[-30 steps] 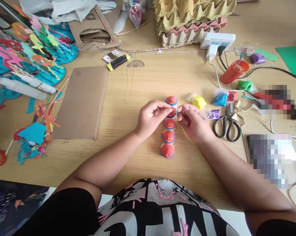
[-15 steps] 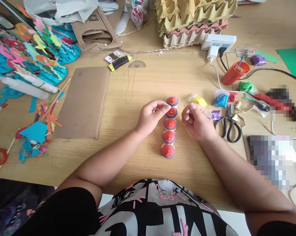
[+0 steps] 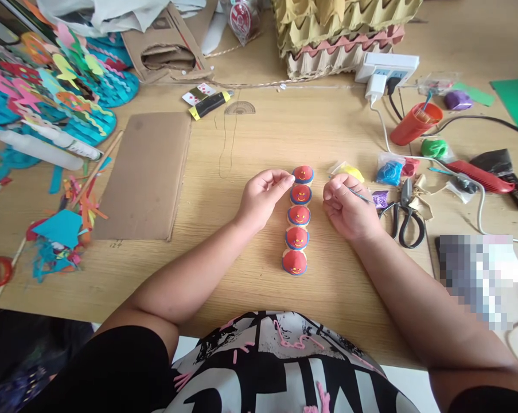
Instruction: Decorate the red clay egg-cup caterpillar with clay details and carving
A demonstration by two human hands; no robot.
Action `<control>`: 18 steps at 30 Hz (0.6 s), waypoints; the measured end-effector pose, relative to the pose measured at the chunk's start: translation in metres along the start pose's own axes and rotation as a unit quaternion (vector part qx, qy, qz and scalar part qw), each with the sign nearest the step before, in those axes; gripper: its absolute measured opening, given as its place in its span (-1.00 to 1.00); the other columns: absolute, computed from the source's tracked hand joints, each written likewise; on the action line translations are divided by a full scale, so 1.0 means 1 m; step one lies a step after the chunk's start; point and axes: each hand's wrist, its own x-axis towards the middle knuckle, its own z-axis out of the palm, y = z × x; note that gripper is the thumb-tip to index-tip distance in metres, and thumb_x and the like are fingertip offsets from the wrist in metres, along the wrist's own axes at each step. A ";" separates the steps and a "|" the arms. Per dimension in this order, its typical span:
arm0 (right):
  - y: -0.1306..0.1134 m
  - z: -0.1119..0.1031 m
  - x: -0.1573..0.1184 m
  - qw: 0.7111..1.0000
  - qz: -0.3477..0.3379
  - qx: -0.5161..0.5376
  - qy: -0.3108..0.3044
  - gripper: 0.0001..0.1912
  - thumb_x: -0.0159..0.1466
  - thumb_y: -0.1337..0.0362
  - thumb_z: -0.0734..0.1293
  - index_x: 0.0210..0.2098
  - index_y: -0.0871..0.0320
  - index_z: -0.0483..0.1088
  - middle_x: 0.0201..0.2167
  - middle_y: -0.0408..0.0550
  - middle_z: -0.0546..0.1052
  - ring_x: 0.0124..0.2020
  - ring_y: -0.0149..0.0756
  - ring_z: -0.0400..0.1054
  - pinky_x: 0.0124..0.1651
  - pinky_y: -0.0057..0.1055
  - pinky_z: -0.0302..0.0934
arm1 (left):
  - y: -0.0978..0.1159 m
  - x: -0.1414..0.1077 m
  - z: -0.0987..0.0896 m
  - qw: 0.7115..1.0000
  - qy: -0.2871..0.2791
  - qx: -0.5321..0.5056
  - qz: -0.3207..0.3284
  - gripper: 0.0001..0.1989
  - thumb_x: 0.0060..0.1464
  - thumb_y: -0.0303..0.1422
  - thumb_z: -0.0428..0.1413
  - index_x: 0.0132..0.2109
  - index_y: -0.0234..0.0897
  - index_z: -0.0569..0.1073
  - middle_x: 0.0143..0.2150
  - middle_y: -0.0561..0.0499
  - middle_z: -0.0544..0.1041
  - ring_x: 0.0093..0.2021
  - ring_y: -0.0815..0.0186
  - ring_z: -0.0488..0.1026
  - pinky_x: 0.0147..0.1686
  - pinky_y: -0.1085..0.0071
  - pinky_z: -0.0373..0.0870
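Note:
A strip of egg-carton cups (image 3: pixel 299 215) lies lengthwise in front of me, its several red domes rimmed in blue and marked with yellow smiling faces. At its far end, my left hand (image 3: pixel 261 198) is closed in a pinch, fingertips right beside the farthest dome. Whether they touch it or hold something tiny is hidden. To the right of the strip, apart from it, my right hand (image 3: pixel 349 206) is closed around a thin stick-like tool (image 3: pixel 360 196), whose rear end sticks out to the right. A bag of yellow clay (image 3: pixel 349 171) lies just beyond that hand.
Right of my hand lie black-handled scissors (image 3: pixel 407 221), blue clay (image 3: pixel 390 171) and a red cup (image 3: pixel 416 125). A cardboard sheet (image 3: pixel 142 175) and paper scraps (image 3: pixel 61 229) are at left. Egg trays (image 3: pixel 340 40) and a power strip (image 3: pixel 388 69) stand at the back.
My right hand has drawn slightly away to the right from the strip, and its tool shows more. My left fingertips have shifted a little back off the farthest domes, still pinched.

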 end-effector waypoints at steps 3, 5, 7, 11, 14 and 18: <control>0.002 0.000 0.001 1.000 -0.008 -0.012 0.012 -0.42 0.03 -0.18 0.68 -0.45 0.04 0.34 -0.55 -0.24 0.36 -0.58 -0.47 -0.07 -0.54 -0.39 -0.18 | 0.000 0.000 0.000 1.000 -0.003 0.000 0.001 -0.46 0.00 0.16 0.46 -0.22 -0.22 0.61 -0.26 -0.01 0.66 -0.21 0.33 0.58 -0.15 0.37 0.56; 0.003 -0.001 0.001 1.000 -0.014 -0.015 0.015 -0.43 0.06 -0.18 0.66 -0.48 0.05 0.35 -0.55 -0.22 0.38 -0.58 -0.48 -0.07 -0.53 -0.38 -0.18 | 0.000 0.001 0.000 1.000 0.000 0.002 0.003 -0.47 0.00 0.16 0.46 -0.24 -0.22 0.61 -0.27 -0.01 0.66 -0.23 0.34 0.57 -0.14 0.38 0.56; 0.004 -0.001 0.001 0.999 -0.021 -0.024 0.013 -0.42 0.12 -0.20 0.63 -0.52 0.06 0.34 -0.57 -0.21 0.37 -0.58 -0.48 -0.06 -0.52 -0.37 -0.18 | -0.001 0.001 -0.001 1.000 0.003 0.006 0.007 -0.47 0.01 0.17 0.44 -0.26 -0.22 0.60 -0.29 0.00 0.65 -0.24 0.35 0.56 -0.15 0.38 0.56; 0.006 -0.001 0.000 0.998 -0.026 -0.056 0.013 -0.41 0.16 -0.26 0.59 -0.53 0.05 0.36 -0.59 -0.19 0.35 -0.58 -0.45 -0.04 -0.51 -0.35 -0.17 | -0.003 0.002 -0.004 0.999 -0.002 0.037 0.012 -0.50 0.11 0.15 0.39 -0.21 -0.21 0.62 -0.27 -0.01 0.67 -0.23 0.34 0.57 -0.15 0.38 0.54; 0.007 -0.002 -0.001 0.998 -0.022 -0.059 0.020 -0.46 0.09 -0.23 0.64 -0.47 0.04 0.43 -0.56 -0.20 0.39 -0.57 -0.45 -0.01 -0.50 -0.35 -0.16 | -0.004 0.002 -0.005 0.998 -0.013 0.055 0.020 -0.51 0.17 0.15 0.35 -0.17 -0.22 0.63 -0.25 -0.02 0.67 -0.23 0.34 0.57 -0.15 0.38 0.53; 0.012 -0.006 0.001 0.998 -0.020 -0.063 0.017 -0.48 0.06 -0.18 0.68 -0.39 0.04 0.48 -0.56 -0.23 0.37 -0.56 -0.44 0.02 -0.49 -0.36 -0.16 | -0.004 0.003 -0.004 0.998 -0.011 0.055 0.031 -0.48 0.21 0.19 0.29 -0.23 -0.22 0.59 -0.28 -0.01 0.64 -0.25 0.35 0.55 -0.17 0.39 0.52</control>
